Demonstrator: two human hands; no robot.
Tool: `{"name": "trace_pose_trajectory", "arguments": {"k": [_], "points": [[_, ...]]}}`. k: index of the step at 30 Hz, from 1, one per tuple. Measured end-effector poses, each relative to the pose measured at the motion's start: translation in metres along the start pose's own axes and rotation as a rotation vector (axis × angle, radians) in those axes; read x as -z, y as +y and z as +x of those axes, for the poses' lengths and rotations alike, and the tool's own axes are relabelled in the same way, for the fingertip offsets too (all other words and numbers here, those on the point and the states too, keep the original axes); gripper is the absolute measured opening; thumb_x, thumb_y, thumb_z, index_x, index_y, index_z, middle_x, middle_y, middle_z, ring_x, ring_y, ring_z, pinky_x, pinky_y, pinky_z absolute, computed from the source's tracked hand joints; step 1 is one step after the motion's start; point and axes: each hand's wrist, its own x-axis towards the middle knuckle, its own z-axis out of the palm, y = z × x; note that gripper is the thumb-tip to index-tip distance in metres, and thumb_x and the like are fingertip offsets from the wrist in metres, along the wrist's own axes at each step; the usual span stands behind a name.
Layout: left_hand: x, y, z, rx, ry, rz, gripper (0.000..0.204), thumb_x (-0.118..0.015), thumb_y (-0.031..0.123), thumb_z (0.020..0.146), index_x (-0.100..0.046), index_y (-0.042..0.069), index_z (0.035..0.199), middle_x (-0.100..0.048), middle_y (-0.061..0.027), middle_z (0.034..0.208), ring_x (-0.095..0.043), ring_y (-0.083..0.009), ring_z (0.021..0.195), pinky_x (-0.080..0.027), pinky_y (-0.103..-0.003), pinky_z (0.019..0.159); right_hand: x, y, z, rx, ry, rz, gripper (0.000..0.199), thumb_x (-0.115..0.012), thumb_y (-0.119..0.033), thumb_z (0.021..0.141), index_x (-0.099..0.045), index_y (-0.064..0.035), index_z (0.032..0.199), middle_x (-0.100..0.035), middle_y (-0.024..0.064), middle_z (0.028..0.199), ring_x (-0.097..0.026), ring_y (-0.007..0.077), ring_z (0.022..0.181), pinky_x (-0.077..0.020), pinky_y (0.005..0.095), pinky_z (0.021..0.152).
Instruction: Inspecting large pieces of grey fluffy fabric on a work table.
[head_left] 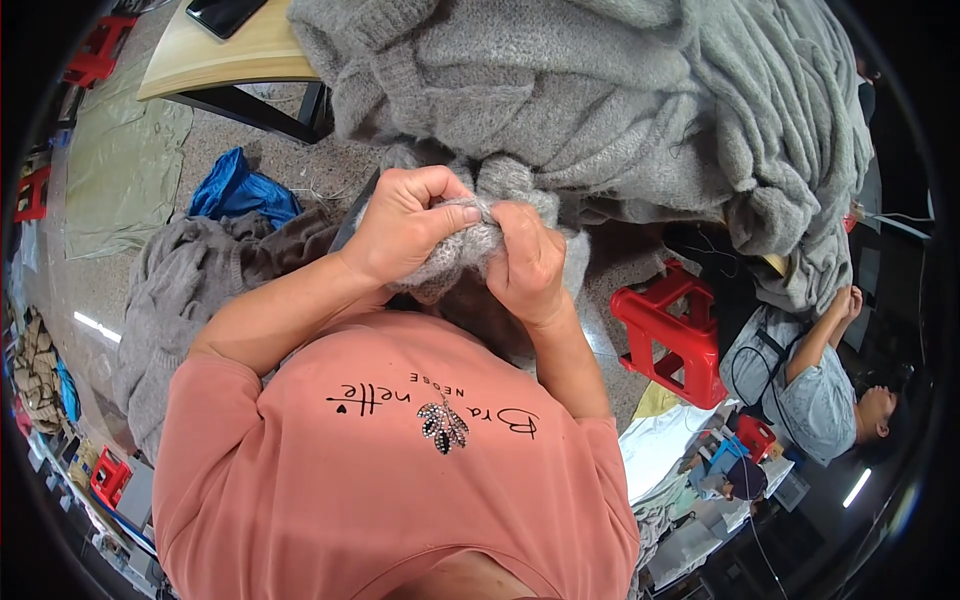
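Close in front of my chest, both hands pinch the edge of a grey knitted garment (455, 256). My left hand (408, 222) presses the knit between thumb and curled fingers. Right beside it, my right hand (528, 258) grips the same edge, its thumb and fingertips nearly meeting the left ones. Whether a small tool or thread sits between the fingertips is too small to tell. Part of the garment hangs below the hands over my lap. A large heap of grey knitwear (570, 110) rises just beyond them.
A wooden table (240, 55) with a dark phone (226, 14) stands at the far left. Blue cloth (240, 190) and more grey knitwear (180, 300) lie at my left. A red stool (672, 335) is at my right, near a co-worker in a light blue shirt (800, 385).
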Motion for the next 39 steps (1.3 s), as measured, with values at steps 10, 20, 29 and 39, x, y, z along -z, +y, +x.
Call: {"name": "trace_pose_trajectory", "arguments": {"k": [10, 20, 29, 39], "points": [[0.000, -0.002, -0.001, 0.035, -0.033, -0.034, 0.008, -0.062, 0.000, 0.075, -0.061, -0.001, 0.082, -0.061, -0.0016, 0.075, -0.051, -0.0042, 0.068, -0.042, -0.020, 0.061, -0.002, -0.001, -0.004, -0.041, 0.089, -0.005, 0.031, -0.049, 0.011, 0.057, -0.049, 0.0021, 0.087, -0.054, 0.0135, 0.071, -0.055, 0.0268, 0.054, -0.0434, 0.0325, 0.045], [-0.002, 0.002, -0.003, -0.184, 0.002, 0.229, 0.011, -0.062, -0.007, 0.069, -0.061, -0.002, 0.079, -0.062, -0.0071, 0.075, -0.056, -0.0098, 0.067, -0.045, -0.022, 0.060, 0.005, -0.003, -0.005, -0.315, -0.054, 0.272, 0.027, -0.045, 0.009, 0.064, -0.054, 0.0022, 0.089, -0.057, 0.0112, 0.073, -0.055, 0.0176, 0.057, -0.0427, 0.0256, 0.054], [-0.006, 0.000, -0.003, -0.488, 0.077, 0.363, 0.014, -0.059, -0.010, 0.065, -0.060, 0.000, 0.074, -0.060, -0.0090, 0.068, -0.058, -0.0162, 0.059, -0.045, -0.024, 0.052, 0.004, -0.020, -0.005, -0.415, 0.052, 0.269, 0.024, -0.049, 0.007, 0.059, -0.054, 0.0011, 0.082, -0.054, 0.0133, 0.068, -0.054, 0.0255, 0.052, -0.0425, 0.0297, 0.049], [-0.010, 0.003, -0.003, -0.714, 0.091, 0.512, 0.018, -0.060, -0.011, 0.064, -0.056, 0.001, 0.075, -0.061, -0.0123, 0.072, -0.060, -0.0215, 0.061, -0.047, -0.026, 0.053, 0.001, -0.029, -0.007, -0.226, 0.174, 0.033, 0.027, -0.048, 0.007, 0.051, -0.052, 0.0026, 0.078, -0.050, 0.0120, 0.061, -0.047, 0.0234, 0.043, -0.0382, 0.0309, 0.041]]}}
